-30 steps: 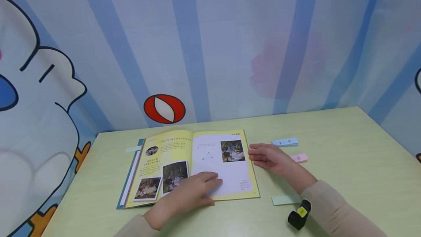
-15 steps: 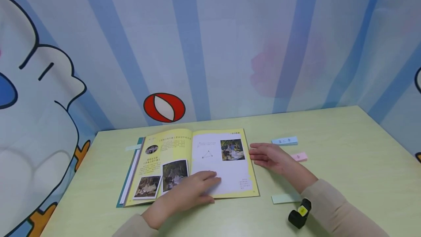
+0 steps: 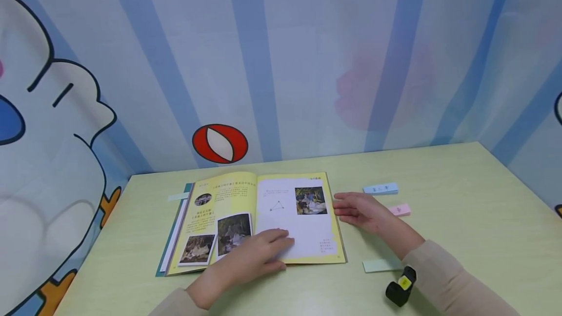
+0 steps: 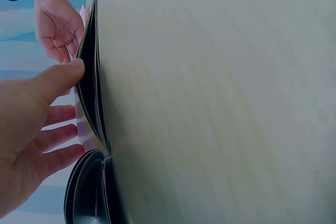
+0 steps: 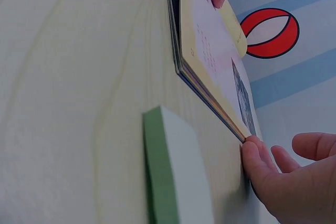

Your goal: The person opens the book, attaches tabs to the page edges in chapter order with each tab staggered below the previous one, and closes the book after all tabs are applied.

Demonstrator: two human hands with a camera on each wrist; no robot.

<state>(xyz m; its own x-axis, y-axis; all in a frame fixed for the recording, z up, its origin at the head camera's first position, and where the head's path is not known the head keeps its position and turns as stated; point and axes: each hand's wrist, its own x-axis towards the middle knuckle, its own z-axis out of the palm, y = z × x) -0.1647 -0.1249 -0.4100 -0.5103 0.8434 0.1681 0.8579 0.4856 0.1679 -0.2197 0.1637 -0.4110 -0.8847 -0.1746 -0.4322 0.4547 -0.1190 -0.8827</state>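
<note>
Head view: an open illustrated book (image 3: pixel 303 233) lies on a table (image 3: pixel 474 218), left hand (image 3: pixel 256 253) spread on its right page. Left wrist: pages gape beside the thumb (image 4: pixel 65 77). Right wrist: right hand (image 5: pixel 294 187), fingers relaxed, touches the outer edge near a thick green pad (image 5: pixel 181 171).

Hands (image 5: pixel 294 179) at the open book (image 5: pixel 215 59), green-and-white strip (image 5: pixel 181 166) near.

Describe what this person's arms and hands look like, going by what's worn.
The left hand and right hand are bare, with no gloves or rings visible. The left sleeve and right sleeve are long, plain and beige. Beside the right one's end shows a small black device with a yellow patch; its fastening isn't visible.
</note>
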